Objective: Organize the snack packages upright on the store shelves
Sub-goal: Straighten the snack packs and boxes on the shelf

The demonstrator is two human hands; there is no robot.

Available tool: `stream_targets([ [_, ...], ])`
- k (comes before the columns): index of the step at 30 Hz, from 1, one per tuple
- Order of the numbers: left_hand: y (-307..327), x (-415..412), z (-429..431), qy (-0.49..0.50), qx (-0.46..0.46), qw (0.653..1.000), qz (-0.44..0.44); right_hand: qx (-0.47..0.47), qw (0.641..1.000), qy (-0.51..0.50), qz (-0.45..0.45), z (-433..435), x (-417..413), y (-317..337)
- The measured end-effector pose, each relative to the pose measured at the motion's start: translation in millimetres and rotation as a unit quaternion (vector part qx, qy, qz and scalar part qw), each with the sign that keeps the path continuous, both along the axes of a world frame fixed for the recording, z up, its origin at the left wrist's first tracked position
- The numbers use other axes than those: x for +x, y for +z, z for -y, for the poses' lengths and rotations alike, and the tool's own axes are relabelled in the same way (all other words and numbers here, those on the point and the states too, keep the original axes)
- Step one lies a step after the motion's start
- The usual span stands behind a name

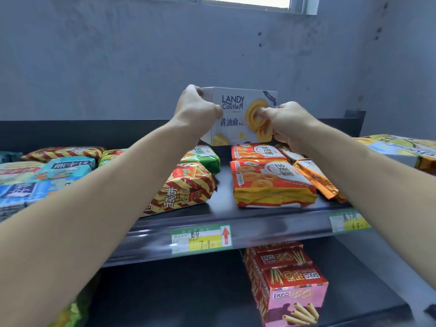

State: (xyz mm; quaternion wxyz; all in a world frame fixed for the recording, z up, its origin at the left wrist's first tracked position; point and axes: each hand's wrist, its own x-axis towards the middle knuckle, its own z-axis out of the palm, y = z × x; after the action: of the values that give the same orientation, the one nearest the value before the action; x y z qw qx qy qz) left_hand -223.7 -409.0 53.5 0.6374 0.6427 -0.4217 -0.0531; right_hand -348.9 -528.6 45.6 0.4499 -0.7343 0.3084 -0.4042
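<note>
A shop, plainly: dark metal shelf [271,223] stocked with packaged snacks [271,185], handwritten price tags [200,239] clipped along that shelf's front edge, boxed biscuit sticks [295,291] on the tier below it, bare grey wall [141,55] behind.

Both bare arms are stretched forward and upward, converging toward the middle. The left hand [197,107] is closed, knuckles up, its fingers [192,88] curled over a box corner. The right hand [286,122] is closed likewise, its fingers [266,112] pressed against the box front.
</note>
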Motion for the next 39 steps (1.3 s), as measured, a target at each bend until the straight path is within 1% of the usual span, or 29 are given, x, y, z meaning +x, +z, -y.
stream_targets([
  [4, 2, 20, -1, 0.015, 0.003, 1.0, -0.004, -0.014, 1.0, 0.012, -0.011, -1, 18, 1],
  [11, 12, 54, 0, 0.01, -0.009, 1.0, 0.005, -0.014, 1.0, -0.005, 0.006, 0, 53, 0],
  [14, 8, 64, 6, -0.012, -0.002, 1.0, -0.028, 0.001, 1.0, -0.006, 0.005, 2, 61, -2],
  [18, 1, 74, 17, -0.058, 0.019, 0.995, -0.082, 0.014, 1.0, -0.005, 0.002, 11, 69, -2],
  [20, -5, 78, 26, -0.071, 0.025, 0.992, -0.1, 0.007, 1.0, -0.019, -0.019, 19, 70, -4],
  [23, -12, 83, 41, -0.091, 0.06, 0.989, -0.1, -0.009, 0.997, -0.056, -0.051, 32, 69, -5],
  [28, -20, 85, 70, -0.127, 0.119, 0.979, -0.109, -0.016, 0.993, -0.079, -0.086, 51, 61, -1],
  [32, -24, 88, 90, -0.149, 0.188, 0.967, -0.085, -0.014, 0.992, -0.082, -0.096, 61, 61, -2],
  [34, -28, 88, 97, -0.142, 0.216, 0.963, -0.081, -0.005, 0.991, -0.077, -0.105, 64, 63, -5],
  [35, -31, 88, 101, -0.129, 0.234, 0.961, -0.066, -0.003, 0.991, -0.074, -0.113, 65, 64, -6],
  [39, -41, 94, 108, -0.041, 0.319, 0.944, 0.068, -0.017, 0.989, -0.06, -0.135, 74, 70, -8],
])
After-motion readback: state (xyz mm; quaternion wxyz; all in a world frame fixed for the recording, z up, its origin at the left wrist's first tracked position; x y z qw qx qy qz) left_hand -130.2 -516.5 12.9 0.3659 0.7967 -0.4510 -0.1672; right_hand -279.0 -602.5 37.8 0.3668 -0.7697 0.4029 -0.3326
